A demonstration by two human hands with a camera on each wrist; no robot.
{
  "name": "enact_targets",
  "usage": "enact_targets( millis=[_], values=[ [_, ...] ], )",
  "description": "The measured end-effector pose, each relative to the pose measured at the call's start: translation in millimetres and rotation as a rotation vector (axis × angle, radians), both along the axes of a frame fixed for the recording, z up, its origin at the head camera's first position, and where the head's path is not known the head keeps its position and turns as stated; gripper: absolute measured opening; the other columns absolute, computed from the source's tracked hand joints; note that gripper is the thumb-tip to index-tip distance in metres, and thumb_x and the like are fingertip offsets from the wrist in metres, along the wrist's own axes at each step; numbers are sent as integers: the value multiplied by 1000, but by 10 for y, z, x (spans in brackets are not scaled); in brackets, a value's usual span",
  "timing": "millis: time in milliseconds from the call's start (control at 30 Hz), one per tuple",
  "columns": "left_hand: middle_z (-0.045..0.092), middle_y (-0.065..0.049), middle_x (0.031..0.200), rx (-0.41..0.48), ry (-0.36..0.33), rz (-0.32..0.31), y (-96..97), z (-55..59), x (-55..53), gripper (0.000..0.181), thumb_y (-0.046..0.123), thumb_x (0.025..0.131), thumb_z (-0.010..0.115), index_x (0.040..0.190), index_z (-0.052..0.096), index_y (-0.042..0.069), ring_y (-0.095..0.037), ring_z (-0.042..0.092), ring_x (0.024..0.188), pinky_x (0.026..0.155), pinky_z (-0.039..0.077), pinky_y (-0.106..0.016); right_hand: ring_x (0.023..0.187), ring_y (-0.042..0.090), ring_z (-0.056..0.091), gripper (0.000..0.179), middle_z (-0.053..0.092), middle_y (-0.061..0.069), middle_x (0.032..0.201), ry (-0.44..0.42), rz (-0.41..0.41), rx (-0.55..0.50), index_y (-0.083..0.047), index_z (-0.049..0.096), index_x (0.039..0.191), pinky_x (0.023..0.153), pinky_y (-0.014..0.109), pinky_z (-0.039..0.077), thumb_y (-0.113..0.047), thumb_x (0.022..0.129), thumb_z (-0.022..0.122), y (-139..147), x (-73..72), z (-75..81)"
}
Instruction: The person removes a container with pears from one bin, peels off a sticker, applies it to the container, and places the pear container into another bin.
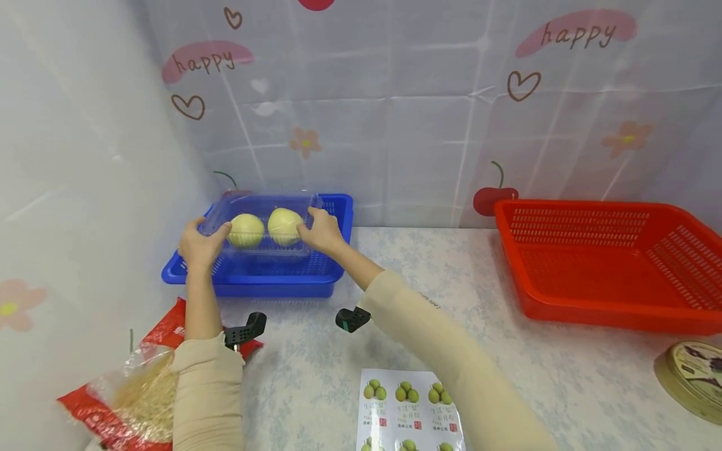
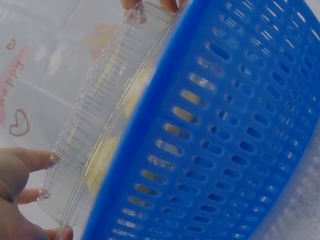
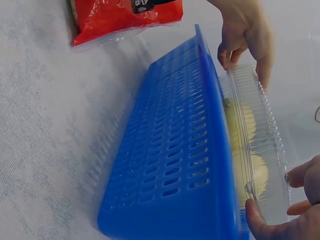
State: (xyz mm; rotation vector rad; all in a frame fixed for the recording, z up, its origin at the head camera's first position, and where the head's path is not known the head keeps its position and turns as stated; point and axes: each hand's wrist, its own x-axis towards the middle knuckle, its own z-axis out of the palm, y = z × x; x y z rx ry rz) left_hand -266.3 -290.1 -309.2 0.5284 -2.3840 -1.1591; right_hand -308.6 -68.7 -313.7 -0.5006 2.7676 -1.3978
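A clear plastic clamshell box [image 1: 262, 247] with two round pale yellow-green fruits [image 1: 246, 230] inside is held over the blue basket [image 1: 271, 289]. My left hand [image 1: 202, 245] grips its left end, thumb on the near side. At the other end my right hand [image 1: 323, 230] pinches the box between thumb and fingers. In the right wrist view the box's lower part [image 3: 235, 95] sits at the basket rim, its lid closed above the fruits. The left wrist view shows the fruits partly hidden behind the blue basket wall [image 2: 200, 135].
A red basket [image 1: 598, 313] stands at the right, with a round tin [image 1: 694, 379] in front of it. Near my left forearm lies a red and clear bag [image 1: 143, 388]. A sheet printed with green fruits [image 1: 406, 407] lies at the front, partly under my right sleeve.
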Motion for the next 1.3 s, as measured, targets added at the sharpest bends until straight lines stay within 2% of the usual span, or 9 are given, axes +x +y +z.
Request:
enact_targets(
  millis=[200, 233, 333, 433, 667, 733, 867, 1033, 1300],
  values=[
    [38, -24, 144, -11, 16, 4, 56, 112, 100, 68, 34, 89, 59, 141, 37, -2, -43, 29, 133, 109, 20, -53, 42, 9, 28, 54, 42, 14, 144, 20, 12, -11, 1, 38, 141, 45, 22, 36, -19, 94, 53, 61, 78, 83],
    [37, -23, 144, -8, 19, 4, 66, 124, 113, 68, 34, 89, 59, 142, 36, -2, -43, 29, 133, 109, 20, -53, 46, 9, 39, 54, 42, 13, 144, 27, 9, -10, 1, 38, 141, 50, 22, 41, -20, 94, 53, 73, 95, 100],
    [36, -22, 146, -1, 41, -1, 98, 144, 147, 68, 36, 89, 58, 142, 35, 0, -43, 27, 134, 110, 19, -53, 89, 18, 63, 54, 42, 14, 144, 44, 2, -16, 1, 39, 141, 79, 26, 51, -20, 94, 54, 118, 139, 149],
    [36, -21, 146, 3, 67, -11, 139, 148, 182, 69, 37, 89, 59, 143, 35, 1, -42, 25, 134, 110, 18, -53, 129, 27, 44, 54, 43, 14, 143, 64, -7, -15, 1, 40, 140, 102, 34, 41, -21, 93, 55, 176, 172, 187],
    [40, -23, 141, -7, 121, -29, 264, 151, 257, 70, 40, 87, 61, 140, 37, 1, -41, 28, 132, 108, 21, -55, 95, 29, 63, 55, 45, 15, 141, 121, 9, -17, 2, 41, 139, 99, 33, 43, -20, 92, 56, 344, 205, 250],
    [40, -24, 140, -10, 119, -34, 297, 164, 274, 71, 42, 86, 61, 140, 37, 2, -42, 28, 131, 107, 21, -56, 96, 24, 64, 54, 46, 15, 140, 141, 8, -20, 3, 41, 139, 101, 34, 41, -21, 92, 57, 395, 219, 267],
    [41, -23, 139, -16, 117, -40, 365, 213, 312, 73, 45, 85, 62, 140, 36, 4, -41, 29, 131, 107, 22, -56, 58, 15, 58, 55, 46, 16, 140, 140, 26, -58, 2, 41, 139, 90, 33, 49, -20, 92, 57, 495, 260, 295],
    [40, -24, 139, -30, 108, -64, 469, 301, 374, 75, 47, 86, 61, 142, 34, 5, -41, 29, 129, 105, 24, -57, 59, 13, 60, 56, 41, 17, 144, 91, 80, -153, 3, 35, 142, 50, 24, 47, -16, 93, 56, 631, 313, 328],
    [38, -28, 139, -61, 124, -159, 642, 380, 442, 67, 40, 91, 57, 141, 34, 3, -42, 31, 130, 104, 26, -61, 50, 14, 49, 56, 41, 23, 142, 114, 78, -204, 3, 36, 141, 45, 19, 38, -15, 92, 57, 916, 391, 368]
  ],
)
